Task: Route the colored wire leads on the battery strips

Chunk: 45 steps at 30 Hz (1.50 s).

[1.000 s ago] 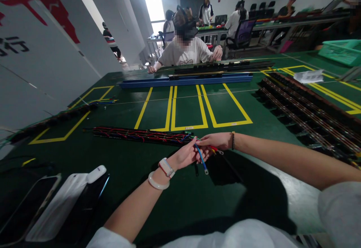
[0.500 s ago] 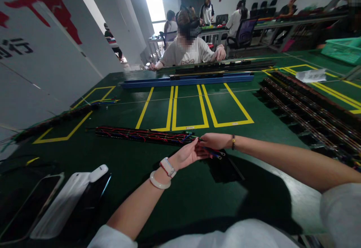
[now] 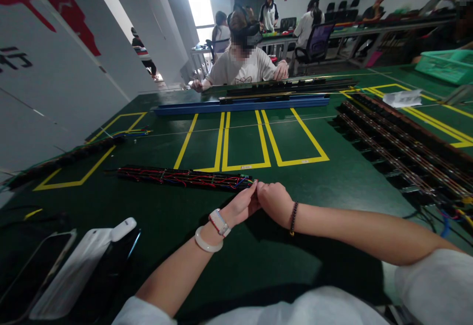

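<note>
A long black strip assembly [image 3: 181, 177] lies on the green table, laced with red, blue and yellow wires. At its right end my left hand [image 3: 244, 204] is closed around the wires, thumb pointing up toward the strip's end. My right hand [image 3: 275, 202] is curled into a fist against the left fingertips, back of the hand toward me. Its fingers hide the wire ends between the two hands.
Several dark wired strips [image 3: 399, 147] lie at the right. A blue rail [image 3: 240, 106] runs across the far side, where a person [image 3: 244, 69] sits. At the left are phones [image 3: 70, 271], a white case [image 3: 123, 229] and another wired strip [image 3: 74, 160]. A green basket [image 3: 445, 66] stands far right.
My right hand has turned over from a flat reach into a fist, its wrist coming lower. The cable lugs and dark piece that showed beneath the hands are out of sight. The left hand keeps its place.
</note>
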Available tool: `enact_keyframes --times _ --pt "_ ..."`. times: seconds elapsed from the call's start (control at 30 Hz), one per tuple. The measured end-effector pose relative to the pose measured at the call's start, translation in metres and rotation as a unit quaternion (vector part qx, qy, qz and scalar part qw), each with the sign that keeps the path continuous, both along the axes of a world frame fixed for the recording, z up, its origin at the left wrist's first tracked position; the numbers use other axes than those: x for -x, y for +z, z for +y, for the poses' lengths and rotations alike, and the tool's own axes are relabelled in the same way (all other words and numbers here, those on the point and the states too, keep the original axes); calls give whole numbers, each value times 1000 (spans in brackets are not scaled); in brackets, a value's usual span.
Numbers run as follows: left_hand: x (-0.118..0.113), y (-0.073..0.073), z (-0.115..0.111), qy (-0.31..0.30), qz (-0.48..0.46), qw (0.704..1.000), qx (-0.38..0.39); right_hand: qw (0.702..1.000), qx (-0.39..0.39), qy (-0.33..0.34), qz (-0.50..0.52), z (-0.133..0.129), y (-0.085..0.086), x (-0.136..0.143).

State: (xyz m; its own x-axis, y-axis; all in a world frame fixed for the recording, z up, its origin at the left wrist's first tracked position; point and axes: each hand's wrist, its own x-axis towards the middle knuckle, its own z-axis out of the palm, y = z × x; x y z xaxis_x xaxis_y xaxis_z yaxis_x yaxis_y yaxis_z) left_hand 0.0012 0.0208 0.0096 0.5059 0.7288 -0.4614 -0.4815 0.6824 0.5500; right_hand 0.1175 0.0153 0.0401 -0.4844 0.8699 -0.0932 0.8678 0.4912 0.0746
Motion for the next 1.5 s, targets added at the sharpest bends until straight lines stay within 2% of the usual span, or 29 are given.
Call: enact_keyframes --times 0.13,0.37,0.47,0.6,0.67,0.77,0.87,1.0,1.07,1.13,1.2,1.33,1.4,1.5 --pt "-1 -2 0 15 -14 1000 -7 999 -30 -6 -41 -3 0 4" --pt "-5 -6 1 53 -23 998 4 996 -36 84 -15 1 14 -15" --pt "-6 -7 2 54 -37 998 5 994 -2 107 38 9 24 -34" --pt "-7 -8 1 40 -55 997 -21 988 83 81 99 18 30 -59" --pt "-7 -8 0 38 -55 997 -41 973 170 58 147 21 28 -68" --pt "-7 -9 -2 29 -42 996 -71 928 295 25 228 23 21 -75" --pt "-6 -9 -3 22 -32 996 -83 894 351 13 280 26 14 -77" --pt "-7 -5 -4 45 -21 997 -62 835 420 9 355 34 10 -79" --pt "-8 -3 -5 54 -21 997 -55 827 426 3 367 39 10 -82" --pt "-8 -2 -5 49 -27 997 -53 846 402 -2 351 46 12 -84" --pt "-8 0 -6 41 -28 997 -55 884 348 -7 312 54 14 -87" --pt "-6 1 -7 37 15 999 -34 955 181 -2 233 71 20 -89" --pt "-5 2 -7 32 27 999 -21 974 112 3 195 79 22 -87" --pt "-3 3 -6 15 25 999 -18 988 53 15 142 92 21 -81"
